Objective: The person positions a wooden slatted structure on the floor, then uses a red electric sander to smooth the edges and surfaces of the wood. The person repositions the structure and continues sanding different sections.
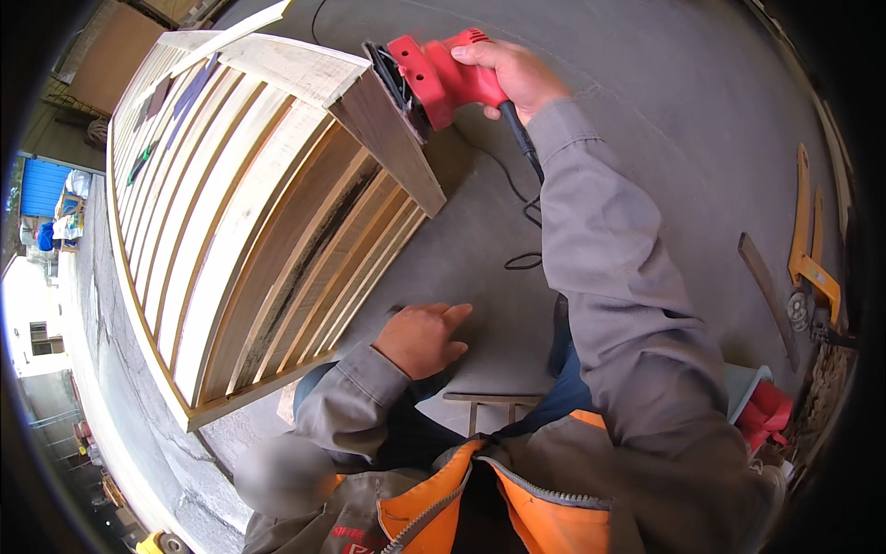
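My right hand [521, 78] is wrapped round the body of a red corded power sander [432, 83]. The sander's dark sole is up against the end board [388, 138] of a large slatted wooden frame [268, 157]. Long pale slats run side by side along the frame's top, and browner ones show below the end board. Low beside the frame's near corner, above my knee, is my left hand [420, 340]. Its index finger and thumb stick out apart, and nothing shows in it; the other fingers are partly hidden.
A black cord [524, 138] trails from the sander to the grey floor [674, 111]. At right lie a yellow-handled tool [801, 222] and a narrow wooden strip [771, 295]. Near my right elbow is a pale bin [749, 388] with something red. A green-handled tool [141, 164] rests on the slats.
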The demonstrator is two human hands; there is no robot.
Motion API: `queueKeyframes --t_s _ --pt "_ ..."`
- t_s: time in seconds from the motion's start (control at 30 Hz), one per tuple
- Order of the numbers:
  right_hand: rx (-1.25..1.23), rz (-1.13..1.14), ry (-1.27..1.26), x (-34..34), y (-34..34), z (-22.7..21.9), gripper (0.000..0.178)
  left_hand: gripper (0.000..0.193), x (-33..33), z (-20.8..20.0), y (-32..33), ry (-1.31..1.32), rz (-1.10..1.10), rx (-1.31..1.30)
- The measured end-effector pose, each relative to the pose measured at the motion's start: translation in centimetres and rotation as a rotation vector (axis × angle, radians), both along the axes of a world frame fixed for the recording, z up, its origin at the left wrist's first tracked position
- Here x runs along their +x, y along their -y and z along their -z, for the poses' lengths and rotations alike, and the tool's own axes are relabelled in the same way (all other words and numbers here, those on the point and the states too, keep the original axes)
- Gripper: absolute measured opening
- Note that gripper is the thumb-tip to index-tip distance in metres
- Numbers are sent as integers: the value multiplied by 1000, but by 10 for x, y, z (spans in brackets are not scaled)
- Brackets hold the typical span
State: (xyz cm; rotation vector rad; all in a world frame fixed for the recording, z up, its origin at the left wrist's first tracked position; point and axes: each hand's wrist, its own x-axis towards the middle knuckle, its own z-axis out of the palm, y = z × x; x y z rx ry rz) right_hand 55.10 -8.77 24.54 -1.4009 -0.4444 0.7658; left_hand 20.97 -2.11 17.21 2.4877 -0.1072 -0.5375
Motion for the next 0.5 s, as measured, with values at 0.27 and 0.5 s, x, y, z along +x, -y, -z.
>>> queueKeyframes --t_s 0.27,0.5 --pt "-160 30 -190 4 2 109 39 63 17 -7 9 -54 40 39" --pt "-256 22 -326 5 5 205 38 63 39 -3 15 -10 28 -68"
